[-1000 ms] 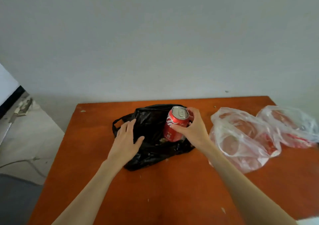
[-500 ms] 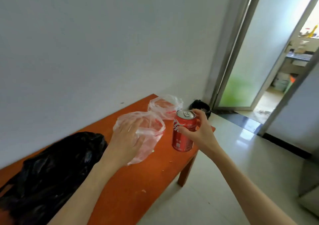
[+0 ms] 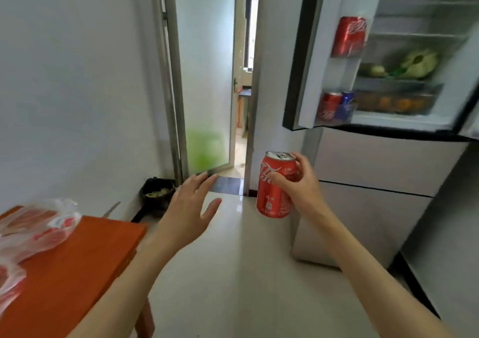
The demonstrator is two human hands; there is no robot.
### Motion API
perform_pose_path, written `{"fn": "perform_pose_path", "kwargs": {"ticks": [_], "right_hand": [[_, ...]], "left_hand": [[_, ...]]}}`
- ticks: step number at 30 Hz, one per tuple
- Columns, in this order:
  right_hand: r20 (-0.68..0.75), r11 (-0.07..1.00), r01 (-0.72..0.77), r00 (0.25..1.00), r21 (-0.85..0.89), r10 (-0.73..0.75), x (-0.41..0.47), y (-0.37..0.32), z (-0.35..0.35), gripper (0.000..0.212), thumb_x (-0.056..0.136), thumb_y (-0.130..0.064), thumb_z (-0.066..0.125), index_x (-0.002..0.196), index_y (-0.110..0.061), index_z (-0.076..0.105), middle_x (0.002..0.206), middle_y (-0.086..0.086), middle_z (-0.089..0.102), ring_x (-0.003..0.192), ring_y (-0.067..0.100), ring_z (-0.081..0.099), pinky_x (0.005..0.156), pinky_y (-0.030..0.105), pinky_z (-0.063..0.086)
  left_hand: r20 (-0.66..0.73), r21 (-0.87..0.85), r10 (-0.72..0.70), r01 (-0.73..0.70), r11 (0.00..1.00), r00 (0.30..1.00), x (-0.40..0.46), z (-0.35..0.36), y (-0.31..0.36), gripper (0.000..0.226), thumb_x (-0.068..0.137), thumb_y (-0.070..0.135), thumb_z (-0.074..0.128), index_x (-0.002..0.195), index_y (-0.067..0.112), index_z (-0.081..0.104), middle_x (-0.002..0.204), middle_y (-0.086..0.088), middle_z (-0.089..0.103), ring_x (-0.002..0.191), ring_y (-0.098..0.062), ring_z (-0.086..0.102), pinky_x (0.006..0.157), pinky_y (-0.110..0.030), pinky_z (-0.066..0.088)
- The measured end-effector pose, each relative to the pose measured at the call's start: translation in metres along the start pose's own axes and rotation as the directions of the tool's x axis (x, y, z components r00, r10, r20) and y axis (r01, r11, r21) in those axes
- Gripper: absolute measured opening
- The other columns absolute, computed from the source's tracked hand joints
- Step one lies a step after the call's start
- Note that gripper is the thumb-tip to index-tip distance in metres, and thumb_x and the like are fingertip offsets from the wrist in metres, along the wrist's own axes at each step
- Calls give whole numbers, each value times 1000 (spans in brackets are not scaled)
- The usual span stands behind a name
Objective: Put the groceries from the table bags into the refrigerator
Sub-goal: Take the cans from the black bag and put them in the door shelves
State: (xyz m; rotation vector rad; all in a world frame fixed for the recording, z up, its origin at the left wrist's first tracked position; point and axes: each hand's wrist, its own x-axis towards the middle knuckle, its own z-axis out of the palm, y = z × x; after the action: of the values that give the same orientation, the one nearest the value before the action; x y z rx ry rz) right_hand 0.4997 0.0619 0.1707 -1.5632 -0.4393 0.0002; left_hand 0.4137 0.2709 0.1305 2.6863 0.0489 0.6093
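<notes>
Carrying one red can [image 3: 276, 186] away from the table [image 3: 77, 260], the person faced the open refrigerator [image 3: 420, 52] in the head view. The right hand [image 3: 298, 185] had its fingers [image 3: 278, 177] wrapped round the upright can, below and left of the refrigerator door [image 3: 308, 52]. The left hand [image 3: 189, 208] hung empty left of the can, its fingers spread apart. Clear bags [image 3: 33, 226] lay on the table, far left of the refrigerator. Other cans [image 3: 348, 36] stood in the door racks. This looked like the carry step; next, the can would need lifting to a free rack spot.
</notes>
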Motion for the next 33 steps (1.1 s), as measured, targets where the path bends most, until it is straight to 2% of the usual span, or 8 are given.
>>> {"fn": "perform_pose_path", "kwargs": {"ticks": [3, 7, 12, 16, 21, 24, 27, 33], "right_hand": [[-92, 999, 20, 995, -50, -24, 26, -3, -65, 50, 81, -15, 69, 120, -28, 40, 112, -4, 53, 100, 16, 56, 81, 32, 50], [-189, 996, 52, 980, -76, -66, 59, -3, -119, 54, 81, -16, 68, 126, -25, 39, 116, -3, 51, 99, 12, 54, 77, 26, 48], [-244, 990, 96, 962, -106, -119, 114, 4, -168, 53, 81, -18, 69, 123, -30, 38, 115, -6, 50, 95, 7, 54, 71, 19, 46], [-274, 975, 157, 942, -156, -196, 177, -2, -203, 59, 80, -16, 70, 130, -23, 40, 117, -1, 51, 98, 10, 55, 78, 24, 50], [-294, 912, 292, 879, -289, -375, 274, -34, -247, 58, 79, -17, 71, 130, -22, 43, 113, -3, 53, 95, 8, 56, 75, 21, 50], [-304, 859, 348, 830, -375, -468, 329, -51, -273, 62, 78, -21, 72, 132, -25, 42, 123, 1, 51, 103, 12, 55, 85, 31, 52], [-280, 792, 394, 783, -466, -555, 377, -67, -297, 67, 78, -24, 73, 135, -26, 39, 129, 4, 46, 111, 16, 52, 90, 33, 50], [-268, 629, 511, 611, -585, -745, 460, -110, -335, 77, 73, -23, 78, 137, -21, 37, 129, 2, 47, 114, 15, 51, 100, 36, 46]], "left_hand": [[-14, -30, 102, -102, 994, 995, 59, 26, 51, 66, 86, 53, 31, 139, 15, 40, 144, -11, 39, 135, -28, 33, 111, -42, 27], [-21, -70, 192, -193, 979, 981, 124, 57, 100, 54, 93, 42, 40, 142, 19, 33, 150, -7, 30, 140, -24, 22, 113, -34, 17], [-9, -72, 255, -255, 964, 967, 197, 95, 136, 52, 94, 37, 44, 142, 20, 33, 151, -5, 28, 140, -22, 22, 115, -39, 21], [-77, -78, 317, -322, 943, 945, 271, 110, 162, 51, 94, 39, 43, 140, 19, 36, 150, -7, 30, 140, -24, 23, 114, -45, 24], [-191, -32, 372, -385, 922, 908, 381, 105, 195, 53, 93, 38, 44, 143, 23, 31, 153, -2, 23, 143, -20, 16, 116, -43, 20], [-246, 7, 404, -415, 910, 881, 440, 96, 217, 53, 93, 39, 44, 142, 25, 31, 153, 1, 23, 143, -18, 14, 116, -41, 17], [-293, 92, 461, -455, 886, 838, 491, 88, 241, 54, 93, 41, 43, 143, 26, 29, 153, 0, 23, 142, -18, 15, 115, -39, 16], [-396, 242, 534, -477, 845, 747, 578, 59, 286, 55, 93, 38, 44, 144, 23, 28, 154, -5, 21, 144, -23, 9, 115, -41, 13]]}}
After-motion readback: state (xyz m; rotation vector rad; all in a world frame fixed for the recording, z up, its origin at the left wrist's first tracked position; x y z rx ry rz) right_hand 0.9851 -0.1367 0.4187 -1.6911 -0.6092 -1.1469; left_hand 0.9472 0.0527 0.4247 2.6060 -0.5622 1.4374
